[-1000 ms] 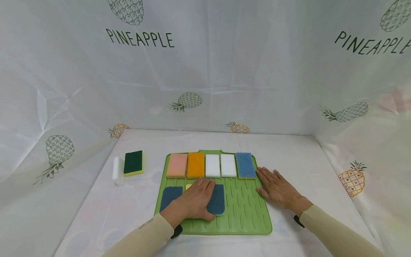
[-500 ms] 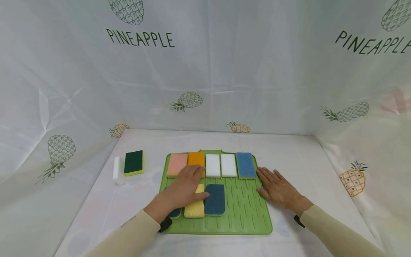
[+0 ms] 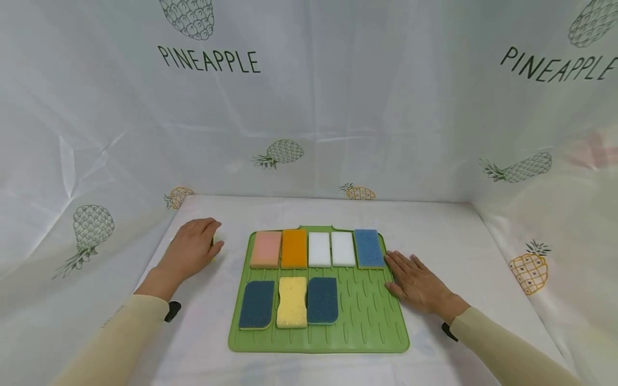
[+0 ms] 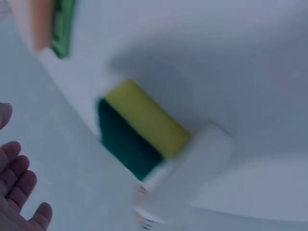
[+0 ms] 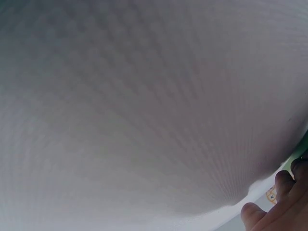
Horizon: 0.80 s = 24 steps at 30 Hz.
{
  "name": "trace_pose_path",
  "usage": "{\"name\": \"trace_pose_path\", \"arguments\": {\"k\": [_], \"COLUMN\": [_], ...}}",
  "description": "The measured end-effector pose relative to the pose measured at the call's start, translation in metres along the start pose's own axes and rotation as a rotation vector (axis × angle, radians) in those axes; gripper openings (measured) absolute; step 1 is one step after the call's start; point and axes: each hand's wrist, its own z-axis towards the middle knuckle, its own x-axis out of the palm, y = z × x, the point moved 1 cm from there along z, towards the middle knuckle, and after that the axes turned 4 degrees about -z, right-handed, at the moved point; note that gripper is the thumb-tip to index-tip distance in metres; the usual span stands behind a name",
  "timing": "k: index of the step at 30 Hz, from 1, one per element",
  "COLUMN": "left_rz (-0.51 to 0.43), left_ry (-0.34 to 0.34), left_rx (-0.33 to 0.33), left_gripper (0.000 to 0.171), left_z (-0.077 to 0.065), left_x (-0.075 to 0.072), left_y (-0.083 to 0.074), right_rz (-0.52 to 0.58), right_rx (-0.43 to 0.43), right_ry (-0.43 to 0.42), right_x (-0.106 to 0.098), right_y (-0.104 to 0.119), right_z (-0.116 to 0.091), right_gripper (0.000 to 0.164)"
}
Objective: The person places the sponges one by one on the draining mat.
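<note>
At the left of the table, my left hand [image 3: 190, 249] is over a yellow sponge with a dark green scouring face [image 4: 147, 120], hiding most of it in the head view. The left wrist view has the fingers apart from that sponge, loosely spread and holding nothing. A white sponge [image 4: 192, 166] stands beside the green-and-yellow one; in the head view the hand covers it. My right hand [image 3: 421, 284] lies flat, its fingertips at the right edge of a green ridged mat [image 3: 372, 327].
Along the mat's far side lie a pink sponge [image 3: 266, 249], an orange sponge [image 3: 294, 249], two white sponges [image 3: 319, 249] and a blue sponge [image 3: 369, 249]. Nearer are two dark blue sponges [image 3: 322, 300] with a pale yellow sponge [image 3: 292, 302] between them. A patterned sheet [image 3: 309, 107] hangs behind.
My left hand has moved off the dark blue sponge on the mat and across to the left, over the green-and-yellow sponge. My right hand has stayed in place.
</note>
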Motion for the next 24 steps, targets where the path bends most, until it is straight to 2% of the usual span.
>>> {"name": "trace_pose_path", "arguments": {"k": [5, 11, 16, 21, 24], "left_rz": [0.067, 0.105, 0.106, 0.102, 0.063], "left_ry": [0.117, 0.161, 0.196, 0.187, 0.187], "left_rx": [-0.033, -0.074, -0.13, -0.129, -0.141], "left_gripper": [0.051, 0.054, 0.059, 0.067, 0.077], "left_z": [-0.018, -0.034, -0.04, -0.041, -0.041], "left_x": [0.004, 0.017, 0.021, 0.021, 0.02], "left_y": [0.031, 0.055, 0.061, 0.061, 0.06], "right_rz": [0.003, -0.006, -0.015, -0.02, -0.022], "right_rx": [0.005, 0.003, 0.0, 0.0, 0.001], "right_ry": [0.001, -0.003, -0.007, -0.005, -0.004], "right_x": [0.0, 0.0, 0.0, 0.0, 0.0], "right_y": [0.0, 0.0, 0.0, 0.0, 0.0], "right_z": [-0.001, -0.001, 0.0, 0.0, 0.0], "right_gripper": [0.076, 0.076, 0.076, 0.076, 0.076]}}
